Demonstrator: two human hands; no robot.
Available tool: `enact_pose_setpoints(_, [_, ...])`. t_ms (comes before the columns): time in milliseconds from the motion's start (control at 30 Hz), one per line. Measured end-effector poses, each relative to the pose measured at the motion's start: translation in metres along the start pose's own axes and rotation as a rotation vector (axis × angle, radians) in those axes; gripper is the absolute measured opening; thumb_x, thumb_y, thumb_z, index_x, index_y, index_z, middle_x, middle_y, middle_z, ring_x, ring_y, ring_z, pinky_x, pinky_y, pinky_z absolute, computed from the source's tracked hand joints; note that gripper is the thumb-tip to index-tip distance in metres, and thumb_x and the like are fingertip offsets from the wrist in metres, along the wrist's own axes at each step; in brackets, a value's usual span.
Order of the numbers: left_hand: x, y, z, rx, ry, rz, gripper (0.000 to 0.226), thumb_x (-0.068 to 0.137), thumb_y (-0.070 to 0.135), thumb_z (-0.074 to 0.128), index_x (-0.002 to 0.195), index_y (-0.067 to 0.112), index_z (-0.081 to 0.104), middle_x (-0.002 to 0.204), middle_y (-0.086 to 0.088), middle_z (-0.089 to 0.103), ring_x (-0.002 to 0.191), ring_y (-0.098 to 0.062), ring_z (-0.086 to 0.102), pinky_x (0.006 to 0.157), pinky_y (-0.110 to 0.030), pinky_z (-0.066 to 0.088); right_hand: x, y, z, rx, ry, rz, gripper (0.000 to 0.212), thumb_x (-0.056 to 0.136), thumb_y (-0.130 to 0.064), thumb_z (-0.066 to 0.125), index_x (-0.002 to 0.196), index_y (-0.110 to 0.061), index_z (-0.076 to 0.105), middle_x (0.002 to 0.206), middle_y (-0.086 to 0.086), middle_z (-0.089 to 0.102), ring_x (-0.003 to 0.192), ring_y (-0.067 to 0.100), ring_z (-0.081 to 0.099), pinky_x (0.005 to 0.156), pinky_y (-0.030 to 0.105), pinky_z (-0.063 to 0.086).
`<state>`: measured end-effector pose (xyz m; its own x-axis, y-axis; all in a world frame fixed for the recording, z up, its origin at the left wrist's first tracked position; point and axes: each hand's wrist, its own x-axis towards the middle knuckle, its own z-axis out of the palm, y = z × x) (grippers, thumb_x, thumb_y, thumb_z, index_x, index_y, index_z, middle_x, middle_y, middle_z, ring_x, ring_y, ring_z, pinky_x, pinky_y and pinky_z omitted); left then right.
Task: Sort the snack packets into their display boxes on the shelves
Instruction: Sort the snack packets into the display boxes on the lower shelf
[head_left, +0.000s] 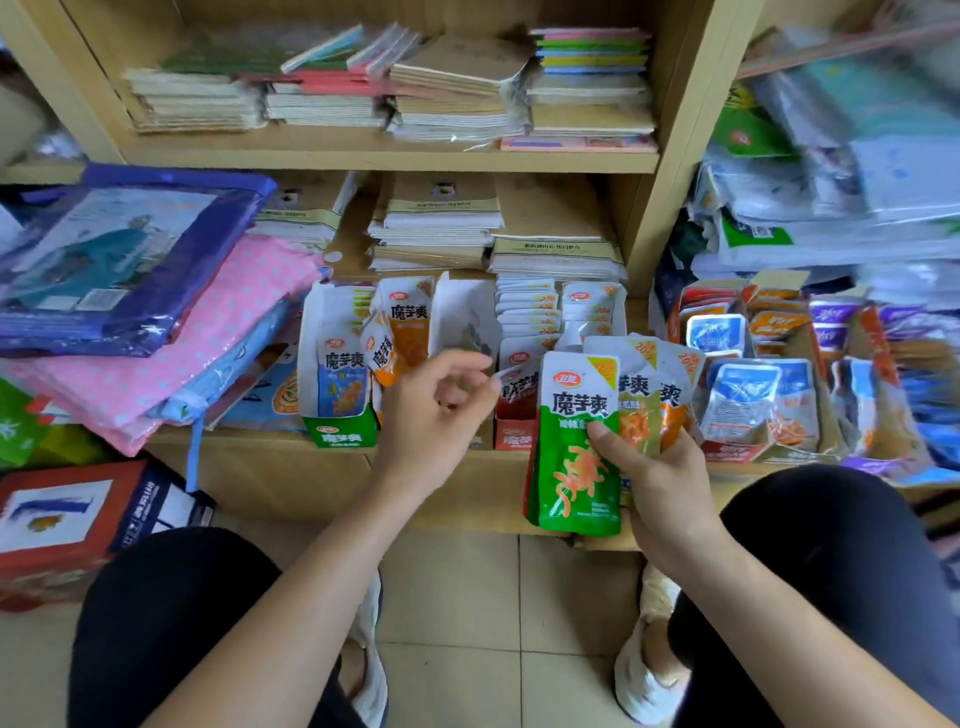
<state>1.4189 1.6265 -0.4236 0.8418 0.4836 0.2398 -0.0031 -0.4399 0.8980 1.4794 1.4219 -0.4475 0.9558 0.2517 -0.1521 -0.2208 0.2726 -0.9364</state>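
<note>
Head view: right hand (657, 483) clamped on fanned snack packets (618, 415), front one green and white with orange strands, before the shelf's front edge. Left hand (434, 415) loosely curled, empty, near the red display box (514, 434).

You see a wooden shelf unit (395, 156) in front of you. On its upper board lie stacks of thin notebooks (447, 93), and under that board lie more brown notebook stacks (441, 223). Left of the shelf unit there is a blue plastic package (119, 260) on top of pink dotted fabric (208, 338). Below these, a red carton (67, 519) stands on the tiled floor (452, 597).
</note>
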Motion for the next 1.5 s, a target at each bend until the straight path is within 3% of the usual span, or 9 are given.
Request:
enact_pose_setpoints(100, [-0.033,0.01,0.017,-0.137,-0.333,-0.169,0.083,0.057,0.055,0.086,0.134,0.04,0.055,0.106,0.016,0.068,0.09,-0.007,0.071,0.08,-0.032,0.06,-0.002,0.001,0.002,-0.022,-0.012,-0.029,0.048,0.072,-0.008,0.08,0.117,-0.001,0.064,0.11,0.016,0.074,0.101,0.037,0.072,0.09,0.054,0.057])
enact_pose_setpoints(233, [-0.041,-0.001,0.034,-0.026,-0.276,-0.18,0.107,0.05,0.06,0.088,0.145,0.04,0.043,0.117,0.015,0.064,0.104,-0.012,0.068,0.089,-0.041,0.058,-0.006,0.001,0.005,-0.043,-0.047,-0.056,0.045,0.075,-0.009,0.078,0.118,-0.003,0.064,0.111,0.015,0.074,0.102,0.034,0.072,0.089,0.05,0.058])
enact_pose_setpoints(567, [-0.036,-0.005,0.023,-0.544,-0.095,-0.437,0.03,0.087,-0.005,0.069,0.115,0.004,0.061,0.102,-0.007,0.077,0.094,-0.02,0.073,0.075,-0.026,0.058,-0.005,0.0,0.014,0.063,0.021,0.117,0.018,0.097,-0.005,0.057,0.11,-0.011,0.067,0.102,0.01,0.076,0.097,0.032,0.071,0.091,0.05,0.057])
enact_pose_setpoints(700, [-0.028,-0.007,0.008,-0.657,0.044,-0.463,0.029,0.088,-0.006,0.066,0.116,0.003,0.06,0.106,-0.006,0.075,0.099,-0.02,0.071,0.084,-0.037,0.058,-0.008,-0.003,0.018,-0.074,0.03,-0.024,0.021,0.09,-0.004,0.068,0.11,-0.009,0.067,0.105,0.01,0.077,0.098,0.031,0.073,0.091,0.051,0.057])
enact_pose_setpoints(900, [-0.008,-0.023,-0.043,-0.684,0.282,-0.47,0.026,0.088,-0.005,0.067,0.107,0.013,0.063,0.105,-0.004,0.075,0.096,-0.022,0.071,0.084,-0.041,0.056,0.005,-0.034,0.048,-0.24,0.01,-0.117,0.027,0.083,-0.015,0.08,0.107,-0.018,0.068,0.097,0.001,0.078,0.084,0.022,0.076,0.059,0.04,0.061])
enact_pose_setpoints(1000, [-0.006,-0.031,-0.057,-0.679,0.314,-0.495,0.024,0.087,-0.003,0.069,0.102,0.016,0.066,0.091,0.004,0.077,0.083,-0.016,0.073,0.072,-0.034,0.058,0.029,-0.047,0.075,-0.337,-0.022,-0.142,0.02,0.084,-0.017,0.081,0.096,-0.026,0.068,0.091,-0.006,0.078,0.083,0.017,0.076,0.072,0.043,0.062])
enact_pose_setpoints(1200, [-0.006,-0.035,-0.069,-0.723,0.251,-0.578,0.028,0.09,0.0,0.067,0.117,0.005,0.066,0.109,-0.008,0.076,0.1,-0.025,0.073,0.087,-0.042,0.057,0.08,-0.041,0.121,-0.447,0.063,-0.064,0.007,0.084,-0.022,0.061,0.078,-0.021,0.064,0.082,0.009,0.075,0.082,0.036,0.072,0.079,0.057,0.059])
enact_pose_setpoints(1367, [-0.003,-0.039,-0.074,-0.726,0.246,-0.594,0.027,0.089,0.002,0.069,0.115,0.006,0.067,0.107,-0.009,0.076,0.097,-0.024,0.074,0.079,-0.037,0.056,0.099,-0.035,0.134,-0.869,0.127,-0.277,0.007,0.078,-0.016,0.064,0.085,-0.017,0.062,0.075,-0.001,0.066,0.071,0.024,0.064,0.058,0.032,0.054])
enact_pose_setpoints(1500, [-0.001,-0.04,-0.075,-0.718,0.239,-0.595,0.025,0.089,0.002,0.069,0.113,0.007,0.066,0.105,-0.007,0.077,0.096,-0.022,0.075,0.078,-0.036,0.056,0.103,-0.033,0.137,-1.073,0.134,-0.352,0.021,0.079,-0.019,0.073,0.094,-0.018,0.057,0.072,-0.01,0.054,0.066,0.016,0.055,0.047,0.018,0.033])
